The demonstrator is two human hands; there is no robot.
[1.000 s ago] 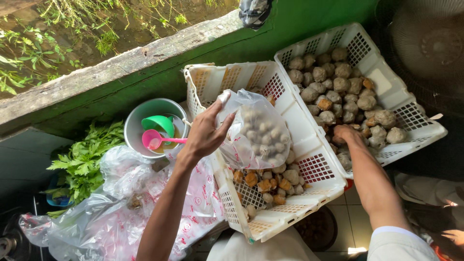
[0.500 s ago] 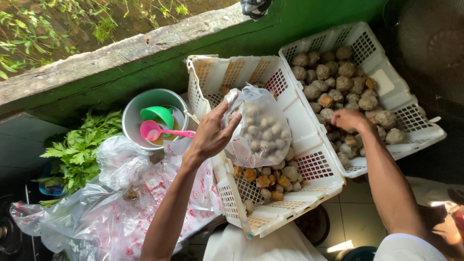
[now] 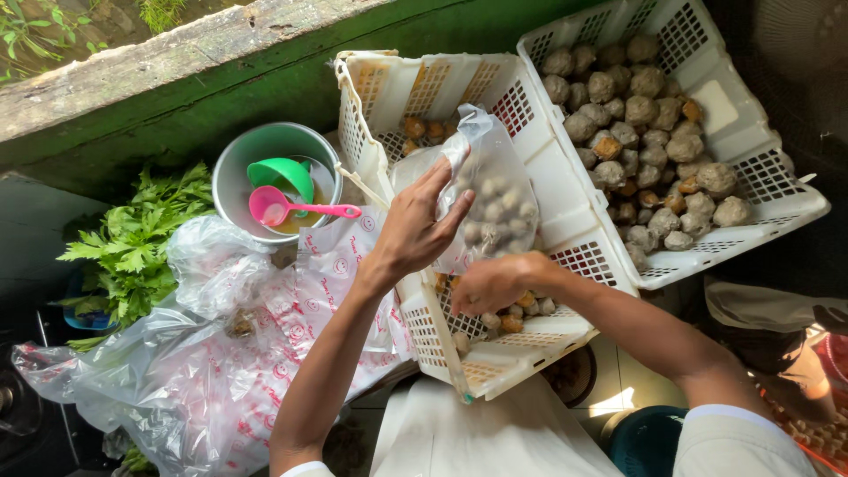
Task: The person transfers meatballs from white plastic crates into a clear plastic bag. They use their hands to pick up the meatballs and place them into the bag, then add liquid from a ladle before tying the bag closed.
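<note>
Left hand [image 3: 415, 231]: fingers spread and half open, it lies against the side of the clear plastic bag [image 3: 490, 199] and holds it near the bag's mouth.
Right hand [image 3: 490, 284]: loosely closed, down in the near white basket [image 3: 548, 190] just under the bag; I cannot tell if it holds a ball or not.
Clear plastic bag: it is full of small pale balls and stands tilted inside the near basket, its open top pointing to the far wall.
Near basket: some brown and pale balls [image 3: 521, 309] lie at its low end, beside the right hand.
Far white basket [image 3: 755, 163]: touching the near one, filled with larger grey balls [image 3: 636, 110].
Metal bowl [image 3: 238, 168]: left of the baskets, with a green scoop [image 3: 283, 172] and a pink scoop [image 3: 274, 208] inside.
Green leaves [image 3: 132, 247]: beside the bowl.
Printed plastic bags [image 3: 230, 353]: crumpled under the left forearm.
</note>
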